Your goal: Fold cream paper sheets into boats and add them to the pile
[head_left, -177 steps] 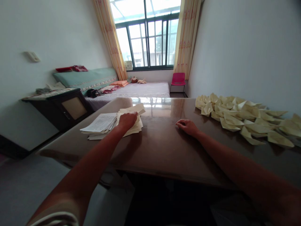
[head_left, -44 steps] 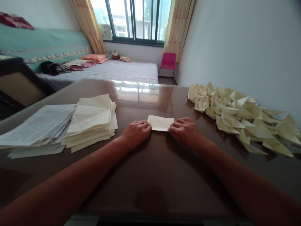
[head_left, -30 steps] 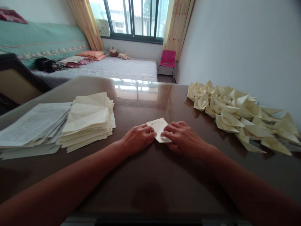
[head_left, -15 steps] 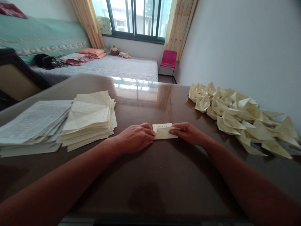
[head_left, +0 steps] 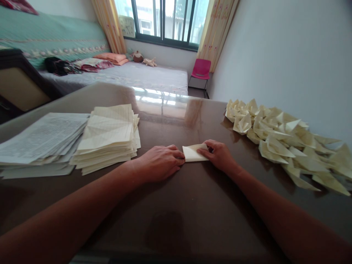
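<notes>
A small cream sheet of paper (head_left: 194,153), folded into a narrow rectangle, lies on the table in front of me. My left hand (head_left: 165,161) rests on the tabletop with its fingers together, pressing on the left end of the paper. At the other end, my right hand (head_left: 218,153) pinches the folded paper between thumb and fingers, the thumb on the near face. The left fingertips partly cover the paper's left edge.
Left of my hands are a stack of creased cream paper (head_left: 108,128) and a pile of printed sheets (head_left: 46,137). Many folded paper boats (head_left: 283,135) crowd the right side by the wall. The glossy brown table (head_left: 176,212) reflects the window. Beyond are a bed (head_left: 154,79) and a pink chair (head_left: 201,69).
The paper's upper flap has been folded over towards the far side, covering the printed marks that showed before. The view has shifted slightly.
</notes>
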Action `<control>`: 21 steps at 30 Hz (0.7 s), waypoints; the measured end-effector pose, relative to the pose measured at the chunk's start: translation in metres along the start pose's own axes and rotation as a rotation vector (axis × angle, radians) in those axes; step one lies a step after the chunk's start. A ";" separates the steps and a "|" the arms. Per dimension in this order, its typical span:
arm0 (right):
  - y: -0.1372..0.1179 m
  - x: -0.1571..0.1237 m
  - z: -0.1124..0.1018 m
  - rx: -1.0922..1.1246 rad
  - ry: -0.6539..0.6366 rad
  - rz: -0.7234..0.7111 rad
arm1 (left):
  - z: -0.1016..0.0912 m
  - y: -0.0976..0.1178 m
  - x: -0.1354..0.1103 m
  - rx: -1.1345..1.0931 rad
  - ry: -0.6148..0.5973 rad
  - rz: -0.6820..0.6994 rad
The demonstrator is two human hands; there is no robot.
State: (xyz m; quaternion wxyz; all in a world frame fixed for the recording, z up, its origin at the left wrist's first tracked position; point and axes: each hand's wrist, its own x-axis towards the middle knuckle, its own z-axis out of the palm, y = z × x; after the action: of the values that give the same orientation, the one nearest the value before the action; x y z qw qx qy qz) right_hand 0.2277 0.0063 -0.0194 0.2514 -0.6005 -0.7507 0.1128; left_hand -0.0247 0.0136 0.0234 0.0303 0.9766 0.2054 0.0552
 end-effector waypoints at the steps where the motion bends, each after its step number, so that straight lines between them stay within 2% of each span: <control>1: 0.000 0.000 0.000 -0.007 -0.002 -0.001 | 0.000 0.000 0.000 0.004 0.003 0.000; 6: 0.001 0.000 0.001 -0.051 -0.022 0.002 | 0.002 -0.002 0.000 0.012 0.055 -0.065; 8: 0.001 0.000 0.001 -0.062 -0.028 -0.004 | 0.006 -0.001 0.002 0.020 0.129 -0.082; 11: 0.002 0.000 0.001 -0.074 -0.032 -0.012 | 0.018 0.006 0.007 0.047 0.228 -0.024; 16: 0.000 0.000 0.001 -0.122 -0.030 -0.011 | 0.036 0.015 0.010 0.088 0.161 0.031; 21: -0.001 -0.001 0.000 -0.109 -0.042 0.032 | 0.038 0.015 0.010 0.117 0.143 0.018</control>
State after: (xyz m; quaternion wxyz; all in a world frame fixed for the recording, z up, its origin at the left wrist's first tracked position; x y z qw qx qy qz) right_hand 0.2265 0.0050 -0.0193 0.2007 -0.6226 -0.7512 0.0883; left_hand -0.0050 0.0027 -0.0119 -0.0421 0.9720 0.2013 0.1132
